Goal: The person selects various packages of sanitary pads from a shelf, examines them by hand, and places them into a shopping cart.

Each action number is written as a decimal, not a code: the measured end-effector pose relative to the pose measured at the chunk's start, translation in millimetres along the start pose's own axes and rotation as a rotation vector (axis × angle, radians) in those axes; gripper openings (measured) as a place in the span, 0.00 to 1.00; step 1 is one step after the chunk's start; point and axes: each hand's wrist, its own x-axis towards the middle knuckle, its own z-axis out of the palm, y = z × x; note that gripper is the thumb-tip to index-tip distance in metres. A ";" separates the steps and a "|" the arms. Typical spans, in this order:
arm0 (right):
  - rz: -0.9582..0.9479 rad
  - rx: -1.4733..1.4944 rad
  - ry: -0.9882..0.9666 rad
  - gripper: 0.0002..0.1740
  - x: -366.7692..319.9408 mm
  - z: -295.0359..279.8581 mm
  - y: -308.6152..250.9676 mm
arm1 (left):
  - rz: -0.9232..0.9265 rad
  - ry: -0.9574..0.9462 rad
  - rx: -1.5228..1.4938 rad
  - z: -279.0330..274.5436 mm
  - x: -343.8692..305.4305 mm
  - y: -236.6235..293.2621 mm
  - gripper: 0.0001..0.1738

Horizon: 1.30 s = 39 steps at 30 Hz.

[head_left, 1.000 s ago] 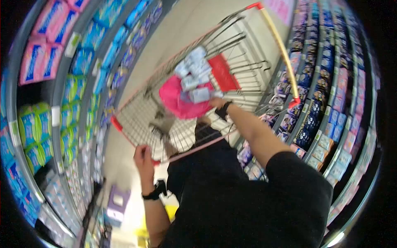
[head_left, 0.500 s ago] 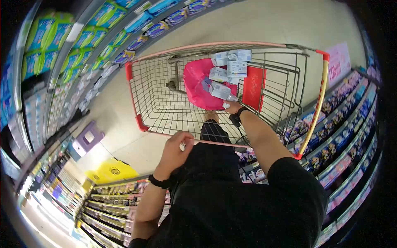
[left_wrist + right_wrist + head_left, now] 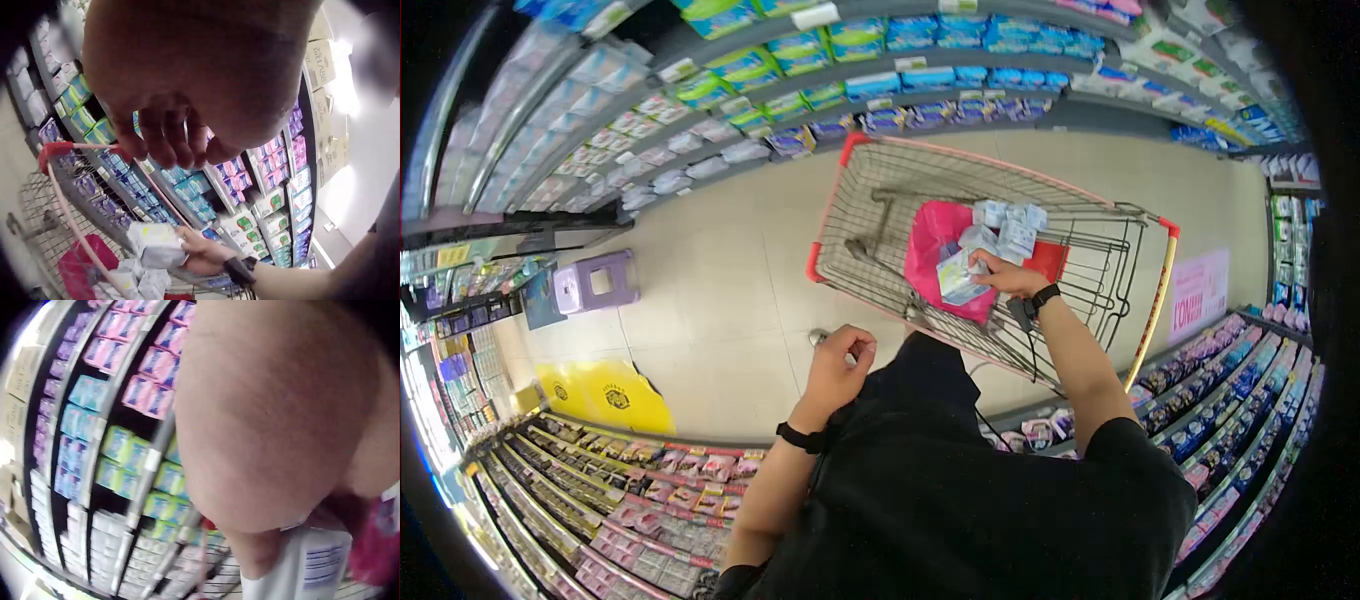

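My right hand (image 3: 1007, 277) grips a white plastic-wrapped pack (image 3: 960, 282) over the shopping cart (image 3: 813, 262). In the right wrist view, blue print lines show on the pack (image 3: 325, 565), with the thumb side of the hand over its top. Below it in the cart lies a bright pink bag (image 3: 924, 248). Several more white packs (image 3: 1018, 238) are heaped against it, near a red panel (image 3: 1050, 260). My left hand (image 3: 840, 365) hangs in the air in front of my body, beside the cart, its fingers loosely curled around nothing.
Shelves of wrapped packs (image 3: 915, 80) run along the far side of the aisle. More low shelves (image 3: 650, 520) stand on my near side. A purple stool (image 3: 568, 288) is on the floor at left, with a yellow floor sticker (image 3: 600, 395) nearer me.
The head view has swung round, so the cart now lies further right and at another slant. My right hand has raised a white pack from the heap. My left hand has come away from the cart's rim.
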 end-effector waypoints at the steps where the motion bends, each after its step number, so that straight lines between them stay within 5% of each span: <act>1: -0.186 -0.034 0.021 0.20 3.1 4.0 -29.7 | 0.022 0.020 -0.006 -10.8 -6.5 -4.7 0.04; 3: -0.228 -0.052 0.046 0.23 11.2 30.5 -101.5 | 0.064 0.035 -0.008 -34.9 -21.6 -30.6 0.08; 6: -0.486 0.020 0.064 0.22 14.0 113.2 -222.5 | 0.057 0.059 -0.119 -82.6 -41.7 -39.3 0.31; 11: -0.683 0.183 -0.328 0.17 36.3 276.4 -353.8 | 0.140 0.268 -0.574 -175.3 -76.9 -85.8 0.34; 18: -0.645 0.086 -0.448 0.17 88.5 394.1 -424.9 | 0.255 0.585 -0.593 -261.3 -178.2 -107.7 0.33; 27: -0.664 0.063 -0.605 0.15 158.2 470.5 -481.5 | 0.250 0.824 -0.636 -325.8 -218.1 -138.9 0.35; 37: -0.756 -0.046 -0.828 0.22 295.3 523.1 -582.0 | 0.162 1.290 -0.652 -440.4 -174.7 -212.8 0.35; 39: -0.726 -0.124 -0.766 0.23 310.4 517.9 -618.9 | 0.198 1.178 -0.693 -468.5 -167.5 -190.9 0.33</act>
